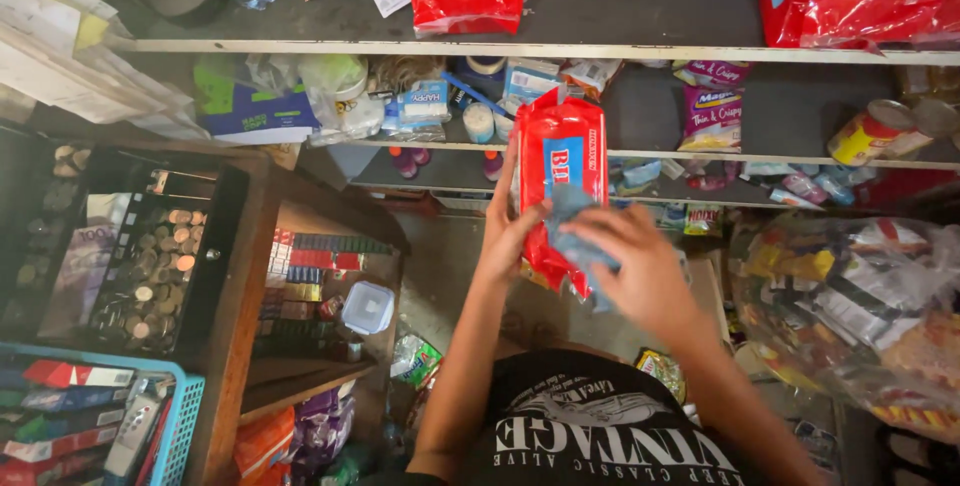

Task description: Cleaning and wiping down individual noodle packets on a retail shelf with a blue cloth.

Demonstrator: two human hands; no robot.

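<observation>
Shelves (560, 50) span twelve o'clock; a coin drawer (150, 266) sits at nine. At centre, the left hand (505, 231) grips a red packet (560, 176) upright, steadying it while the right hand (640, 266), closed on a blue-grey cloth (575, 221), presses against its face.

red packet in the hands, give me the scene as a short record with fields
left hand: grips the red packet by its left edge, held upright
right hand: presses a blue-grey cloth on the packet's front
behind: shelves stocked with snack bags, tins
left side: open cash drawer with coins
lower left: blue basket
</observation>
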